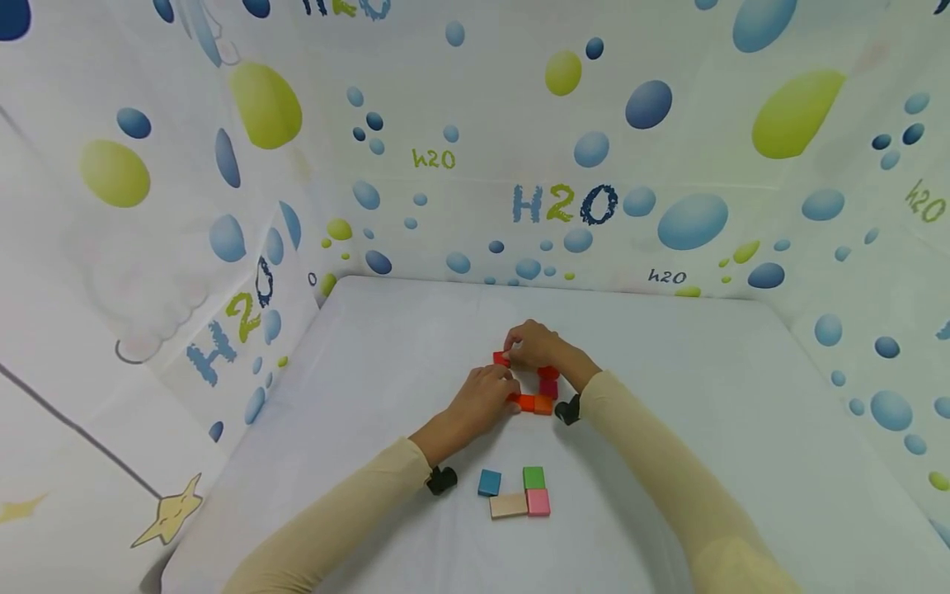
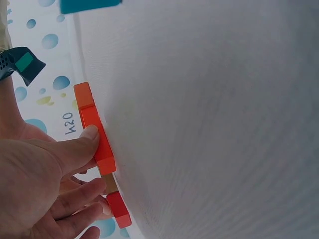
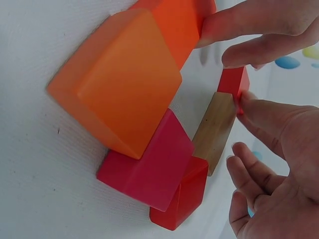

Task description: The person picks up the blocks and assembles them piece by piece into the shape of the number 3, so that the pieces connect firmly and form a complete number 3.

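Observation:
Thumb and finger of the left hand [image 1: 481,403] pinch a red-orange block [image 2: 97,139], whose end meets an orange block [image 3: 117,82]. The right hand [image 1: 530,344] holds a small red block [image 3: 233,82] between thumb and finger, at the far left of the group. A wooden block [image 3: 214,129] touches that red block and runs toward another red block [image 3: 187,196]. Beside it, a magenta block [image 3: 154,159] reaches the orange one. Together they surround a small patch of white surface. In the head view the right hand hides the wooden block.
Nearer the person on the white table [image 1: 668,495] lie a blue block [image 1: 489,483], a green block [image 1: 533,478], a pink block [image 1: 538,502] and a light wooden block [image 1: 508,506]. A patterned curtain [image 1: 475,206] stands behind the table and along its sides.

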Demonstrator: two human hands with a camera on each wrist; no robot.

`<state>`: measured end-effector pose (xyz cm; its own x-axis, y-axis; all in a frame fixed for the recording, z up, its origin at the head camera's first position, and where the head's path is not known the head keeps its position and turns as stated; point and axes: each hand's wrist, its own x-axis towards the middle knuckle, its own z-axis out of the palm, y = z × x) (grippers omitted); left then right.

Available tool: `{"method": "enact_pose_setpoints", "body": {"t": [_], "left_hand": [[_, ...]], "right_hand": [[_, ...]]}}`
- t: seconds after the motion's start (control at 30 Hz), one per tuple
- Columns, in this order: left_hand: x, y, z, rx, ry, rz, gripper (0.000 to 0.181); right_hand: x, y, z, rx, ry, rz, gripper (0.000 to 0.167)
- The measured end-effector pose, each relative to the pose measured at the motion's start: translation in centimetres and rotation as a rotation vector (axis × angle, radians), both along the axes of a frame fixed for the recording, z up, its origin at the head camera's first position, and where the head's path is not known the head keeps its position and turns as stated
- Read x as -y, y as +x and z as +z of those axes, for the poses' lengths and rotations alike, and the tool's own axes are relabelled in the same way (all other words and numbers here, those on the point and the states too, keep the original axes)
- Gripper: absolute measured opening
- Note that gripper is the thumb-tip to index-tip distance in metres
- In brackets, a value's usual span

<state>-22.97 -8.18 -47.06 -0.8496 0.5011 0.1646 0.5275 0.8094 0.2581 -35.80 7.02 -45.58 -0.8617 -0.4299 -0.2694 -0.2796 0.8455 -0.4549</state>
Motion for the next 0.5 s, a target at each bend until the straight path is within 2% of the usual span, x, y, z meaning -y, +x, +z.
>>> {"method": "enact_pose_setpoints", "body": {"t": [0.17, 0.23, 0.37, 0.5], "left_hand": [[-0.1, 0.0, -0.1, -0.014, -0.018, 0.004, 0.024], [-0.1, 0.0, -0.2, -0.004, -0.021, 0.011, 0.024], [-0.1, -0.1, -0.3, 0.022, -0.025, 0.025, 0.025], [-0.1, -0.5, -0.6, 0.021, -0.052, 0.039, 0.025]], "right_hand": [[-0.2, 0.2, 0.2, 0.001, 0.004, -0.001, 0.019], [-0.4, 0.1, 0.4, -0.023, 0.006, 0.006, 0.022], [-1.2, 0.1, 0.6, -0.126, 0.013, 0.029, 0.026], [-2.5, 1.2, 1.2, -0.239, 0.035, 0.049, 0.026]]}}
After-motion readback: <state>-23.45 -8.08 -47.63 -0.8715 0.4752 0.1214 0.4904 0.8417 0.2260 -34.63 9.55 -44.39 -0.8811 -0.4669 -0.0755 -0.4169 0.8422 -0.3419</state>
